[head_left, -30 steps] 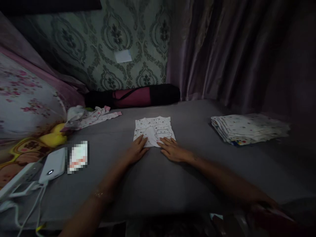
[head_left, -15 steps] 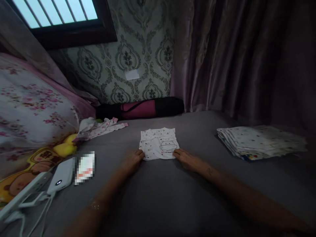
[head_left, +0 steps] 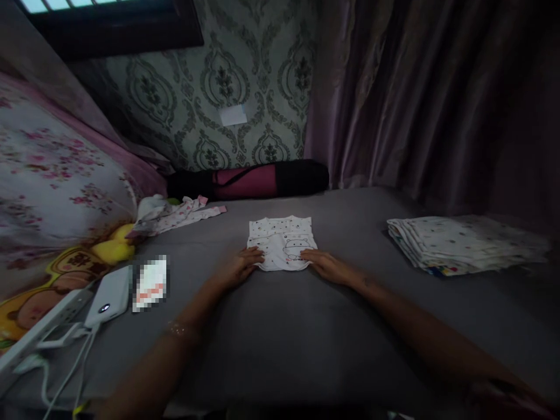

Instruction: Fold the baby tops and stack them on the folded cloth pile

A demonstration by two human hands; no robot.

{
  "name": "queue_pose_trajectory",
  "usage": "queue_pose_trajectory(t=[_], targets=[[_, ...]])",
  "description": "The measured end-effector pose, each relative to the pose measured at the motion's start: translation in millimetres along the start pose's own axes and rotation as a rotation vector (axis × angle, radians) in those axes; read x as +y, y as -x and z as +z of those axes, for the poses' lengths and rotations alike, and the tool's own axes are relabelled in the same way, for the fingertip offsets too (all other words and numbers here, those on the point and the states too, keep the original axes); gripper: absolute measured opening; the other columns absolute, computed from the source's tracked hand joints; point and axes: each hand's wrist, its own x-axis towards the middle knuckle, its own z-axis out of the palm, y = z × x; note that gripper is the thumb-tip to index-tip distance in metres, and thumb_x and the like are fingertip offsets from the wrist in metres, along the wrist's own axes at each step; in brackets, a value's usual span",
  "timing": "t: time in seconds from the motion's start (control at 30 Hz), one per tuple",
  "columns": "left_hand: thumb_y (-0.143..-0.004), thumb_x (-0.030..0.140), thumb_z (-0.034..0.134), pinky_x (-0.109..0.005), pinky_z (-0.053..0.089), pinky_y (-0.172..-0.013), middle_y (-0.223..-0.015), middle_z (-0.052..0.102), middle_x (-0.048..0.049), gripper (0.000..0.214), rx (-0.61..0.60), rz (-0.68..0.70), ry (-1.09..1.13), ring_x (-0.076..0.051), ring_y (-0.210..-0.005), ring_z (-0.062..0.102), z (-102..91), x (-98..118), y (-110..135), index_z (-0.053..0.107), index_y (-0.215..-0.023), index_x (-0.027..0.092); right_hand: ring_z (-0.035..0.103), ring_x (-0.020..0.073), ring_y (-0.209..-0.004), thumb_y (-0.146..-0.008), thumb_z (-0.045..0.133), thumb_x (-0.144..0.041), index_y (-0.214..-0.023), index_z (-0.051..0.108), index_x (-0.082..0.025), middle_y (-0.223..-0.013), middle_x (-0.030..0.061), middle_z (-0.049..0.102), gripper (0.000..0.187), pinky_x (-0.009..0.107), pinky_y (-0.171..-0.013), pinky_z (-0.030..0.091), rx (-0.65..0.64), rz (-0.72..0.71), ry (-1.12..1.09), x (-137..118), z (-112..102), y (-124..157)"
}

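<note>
A small white baby garment (head_left: 281, 241) with dots and a cartoon print lies folded flat on the grey bed sheet (head_left: 280, 338). My left hand (head_left: 238, 269) rests at its near left corner, fingers laid on the edge. My right hand (head_left: 326, 266) rests at its near right corner, fingertips on the cloth. Both hands lie flat with fingers stretched out, holding nothing.
A stack of folded white cloths (head_left: 464, 242) sits at the right. Loose baby clothes (head_left: 175, 213) lie at the left by a floral pillow (head_left: 56, 186). A white power bank (head_left: 111, 294) with cables is at the near left. A dark rolled mat (head_left: 249, 179) lies against the wall.
My hands slid from the garment's near corners slightly inward onto its lower edge. The camera tilted down a little, so less of the window shows.
</note>
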Motion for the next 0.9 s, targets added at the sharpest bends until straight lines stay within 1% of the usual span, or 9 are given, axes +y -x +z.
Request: queue_pose_trajectory(t=[0.07,0.17,0.33,0.47,0.57,0.63,0.73,0.8,0.9], targets=[[-0.095,0.026,0.039,-0.05,0.026,-0.117,-0.135,0.059,-0.0082,0.037,-0.036,0.002,0.039,-0.022,-0.132,0.048,-0.8,-0.2,-0.5,0.06,-0.125,0.02,0.05,0.0193,-0.129,-0.096,0.038,-0.02,-0.132,0.056,-0.021,-0.138,0.0106,0.056,0.041,0.042,-0.109,0.039,-0.019,0.018,-0.051,5.1,0.3,0.9],[-0.095,0.025,0.037,-0.047,0.024,-0.118,-0.133,0.061,-0.0063,0.039,-0.043,0.007,0.086,-0.018,-0.125,0.054,-6.9,0.8,-0.7,0.055,-0.13,0.021,0.051,0.0172,-0.129,-0.096,0.038,-0.02,-0.136,0.053,-0.025,-0.139,0.0058,0.056,0.043,0.04,-0.11,0.04,-0.037,0.031,-0.075,4.7,-8.6,1.2],[-0.094,0.024,0.038,-0.046,0.024,-0.118,-0.13,0.063,-0.0063,0.039,-0.07,0.025,0.104,-0.018,-0.12,0.058,-27.0,16.4,3.0,0.056,-0.129,0.021,0.052,0.0186,-0.127,-0.097,0.038,-0.021,-0.134,0.055,-0.025,-0.137,0.0043,0.058,0.042,0.04,-0.11,0.04,-0.048,0.026,-0.06,-17.6,-32.4,8.8],[-0.095,0.023,0.037,-0.044,0.023,-0.119,-0.135,0.06,-0.0049,0.041,-0.119,0.037,0.111,-0.017,-0.124,0.054,-35.7,45.2,25.7,0.053,-0.133,0.023,0.052,0.0187,-0.128,-0.097,0.039,-0.021,-0.134,0.055,-0.027,-0.136,0.0042,0.058,0.041,0.04,-0.11,0.041,-0.055,0.004,-0.058,-44.4,-46.3,34.7],[-0.096,0.025,0.036,-0.041,0.024,-0.119,-0.135,0.059,-0.002,0.041,-0.123,0.02,0.14,-0.016,-0.126,0.053,-29.9,64.9,50.6,0.053,-0.133,0.028,0.051,0.0185,-0.128,-0.098,0.038,-0.019,-0.133,0.056,-0.027,-0.136,0.0049,0.058,0.041,0.039,-0.11,0.04,-0.108,-0.006,-0.071,-62.3,-54.0,55.9],[-0.097,0.03,0.037,-0.04,0.028,-0.117,-0.133,0.061,-0.001,0.039,-0.081,-0.036,0.168,-0.017,-0.126,0.052,-23.6,72.5,62.1,0.055,-0.131,0.03,0.052,0.0183,-0.127,-0.097,0.038,-0.02,-0.133,0.057,-0.028,-0.137,0.0044,0.058,0.041,0.037,-0.109,0.042,-0.136,0.02,-0.094,-68.3,-56.4,62.3],[-0.096,0.038,0.038,-0.036,0.043,-0.105,-0.125,0.065,-0.0032,0.038,-0.026,-0.169,0.245,-0.02,-0.117,0.058,-19.1,75.8,61.7,0.061,-0.124,0.027,0.056,0.0173,-0.122,-0.095,0.038,-0.017,-0.129,0.06,-0.027,-0.132,0.0035,0.061,0.042,0.036,-0.106,0.044,-0.157,0.046,-0.16,-65.4,-54.7,54.3],[-0.095,0.041,0.04,-0.032,0.049,-0.093,-0.116,0.069,-0.0044,0.039,-0.004,-0.256,0.304,-0.02,-0.105,0.063,-20.9,74.4,50.6,0.064,-0.119,0.024,0.058,0.0163,-0.118,-0.093,0.037,-0.013,-0.127,0.062,-0.026,-0.127,0.0032,0.064,0.044,0.035,-0.104,0.044,-0.156,0.048,-0.206,-58.2,-52.3,39.8],[-0.093,0.043,0.041,-0.027,0.05,-0.078,-0.096,0.072,-0.0038,0.042,0.057,-0.354,0.335,-0.018,-0.085,0.064,-25.6,69.1,27.3,0.066,-0.115,0.019,0.06,0.0166,-0.114,-0.091,0.038,-0.012,-0.125,0.063,-0.024,-0.123,0.0037,0.067,0.044,0.035,-0.101,0.045,-0.108,0.06,-0.231,-46.0,-51.6,14.5]])
